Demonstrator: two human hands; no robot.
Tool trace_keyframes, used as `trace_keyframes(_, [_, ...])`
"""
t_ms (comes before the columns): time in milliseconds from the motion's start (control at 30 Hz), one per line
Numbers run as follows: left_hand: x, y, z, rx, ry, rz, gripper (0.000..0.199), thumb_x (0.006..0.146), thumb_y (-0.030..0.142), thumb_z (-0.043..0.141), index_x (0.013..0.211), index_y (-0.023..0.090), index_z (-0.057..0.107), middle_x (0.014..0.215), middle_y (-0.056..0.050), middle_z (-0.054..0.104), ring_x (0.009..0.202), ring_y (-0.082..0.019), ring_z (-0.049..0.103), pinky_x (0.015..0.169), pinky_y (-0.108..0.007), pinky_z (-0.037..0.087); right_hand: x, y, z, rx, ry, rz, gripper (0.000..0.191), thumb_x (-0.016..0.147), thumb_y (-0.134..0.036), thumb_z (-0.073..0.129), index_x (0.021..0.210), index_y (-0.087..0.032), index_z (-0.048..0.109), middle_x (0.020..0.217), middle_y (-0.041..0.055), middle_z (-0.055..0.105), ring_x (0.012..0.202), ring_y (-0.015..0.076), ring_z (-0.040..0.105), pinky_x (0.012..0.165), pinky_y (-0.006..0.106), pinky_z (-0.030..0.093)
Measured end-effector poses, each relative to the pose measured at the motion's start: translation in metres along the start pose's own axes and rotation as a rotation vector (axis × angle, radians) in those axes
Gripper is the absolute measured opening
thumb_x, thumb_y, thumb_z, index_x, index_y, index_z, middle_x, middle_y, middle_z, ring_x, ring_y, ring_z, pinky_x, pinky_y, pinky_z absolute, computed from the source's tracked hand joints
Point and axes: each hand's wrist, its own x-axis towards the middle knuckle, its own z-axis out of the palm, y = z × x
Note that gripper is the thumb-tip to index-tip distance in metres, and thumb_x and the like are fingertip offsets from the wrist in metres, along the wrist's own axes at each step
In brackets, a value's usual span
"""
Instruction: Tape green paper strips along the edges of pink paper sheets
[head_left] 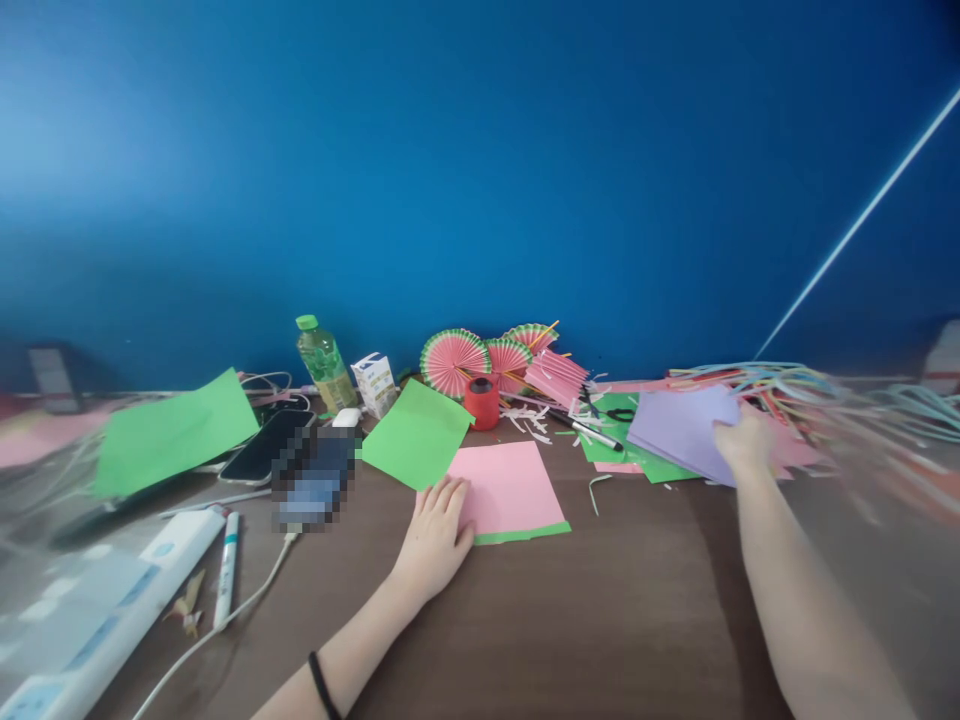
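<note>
My left hand lies flat on the left edge of a pink sheet of paper, its fingers stretched out. A narrow green strip runs along that sheet's near edge. A green square of paper lies just behind, partly against the pink sheet. Off to the right, my right hand is closed on the right edge of the purple paper, which looks like more than one sheet. The fingertips there are partly hidden. Green paper shows beneath the purple.
Pink folded paper fans, a red roll, a black marker and paper scraps lie at the back. On the left are a bottle, small box, phones, a power strip and a cable.
</note>
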Motion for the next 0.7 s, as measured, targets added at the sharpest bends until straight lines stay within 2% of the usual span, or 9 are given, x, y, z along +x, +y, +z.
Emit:
trace_keyframes(100, [0.001,0.003,-0.003,-0.004,-0.011,-0.005,0.047,0.08,0.018,0.042,0.127,0.015,0.043,0.13,-0.013,0.051,0.127,-0.025,0.039,0.104,-0.048,0.029,-0.007,-0.003,-0.005,0.004,-0.005,0.141,0.058,0.077,-0.015,0.045,0.131,0.003,0.037,0.112,0.0343,0.053,0.108,0.0375,0.052,0.083,0.043,0.039])
trace_keyframes(167, [0.001,0.003,-0.003,-0.006,-0.01,-0.01,0.047,0.08,0.018,0.042,0.127,0.016,0.044,0.13,-0.012,0.051,0.126,-0.025,0.04,0.104,-0.047,0.029,-0.013,-0.01,-0.005,0.016,0.049,0.186,0.071,0.075,-0.019,0.051,0.139,-0.002,0.025,0.126,0.0352,0.041,0.118,0.0401,0.042,0.088,0.047,0.035])
trace_keyframes(233, [0.0,0.003,-0.003,-0.01,-0.003,-0.008,0.047,0.08,0.017,0.042,0.127,0.016,0.044,0.13,-0.012,0.051,0.126,-0.025,0.04,0.104,-0.047,0.029,-0.019,-0.02,-0.003,0.024,0.135,0.16,0.077,0.074,-0.022,0.055,0.141,-0.009,0.02,0.138,0.0325,0.026,0.127,0.0418,0.03,0.093,0.051,0.03])
trace_keyframes(300, [0.0,0.002,-0.002,-0.017,-0.002,-0.005,0.047,0.08,0.017,0.042,0.127,0.016,0.044,0.131,-0.012,0.051,0.126,-0.024,0.04,0.104,-0.047,0.029,-0.021,-0.029,0.0,-0.008,0.103,0.093,0.072,0.073,-0.023,0.056,0.138,-0.01,0.029,0.142,0.0292,0.019,0.129,0.0426,0.022,0.096,0.053,0.027])
trace_keyframes(400, [-0.001,0.001,-0.001,-0.024,-0.011,-0.018,0.046,0.081,0.017,0.041,0.127,0.015,0.044,0.132,-0.013,0.05,0.127,-0.024,0.04,0.105,-0.048,0.029,-0.018,-0.04,0.009,-0.052,-0.058,0.011,0.06,0.073,-0.027,0.057,0.128,-0.009,0.045,0.137,0.0268,0.03,0.127,0.041,0.028,0.098,0.051,0.028])
trace_keyframes(500, [-0.002,0.001,-0.001,-0.031,-0.017,-0.027,0.045,0.082,0.017,0.042,0.127,0.014,0.044,0.132,-0.012,0.05,0.127,-0.024,0.039,0.105,-0.047,0.029,-0.015,-0.045,0.022,-0.051,-0.152,-0.077,0.05,0.073,-0.032,0.057,0.119,-0.014,0.055,0.13,0.0205,0.043,0.123,0.0361,0.038,0.097,0.047,0.032])
trace_keyframes(600, [-0.002,0.002,-0.002,-0.044,-0.026,-0.027,0.044,0.082,0.017,0.042,0.127,0.015,0.044,0.133,-0.012,0.049,0.128,-0.024,0.038,0.106,-0.047,0.028,-0.014,-0.043,0.034,-0.077,-0.25,-0.169,0.05,0.072,-0.038,0.057,0.117,-0.016,0.056,0.125,0.0177,0.05,0.117,0.0346,0.045,0.093,0.045,0.037])
trace_keyframes(700, [-0.003,0.002,-0.002,-0.065,-0.045,-0.028,0.045,0.083,0.017,0.04,0.128,0.014,0.043,0.135,-0.013,0.047,0.13,-0.023,0.036,0.107,-0.048,0.027,-0.013,-0.04,0.041,-0.116,-0.329,-0.199,0.053,0.072,-0.043,0.056,0.117,-0.015,0.056,0.12,0.0186,0.055,0.109,0.0342,0.052,0.087,0.044,0.041])
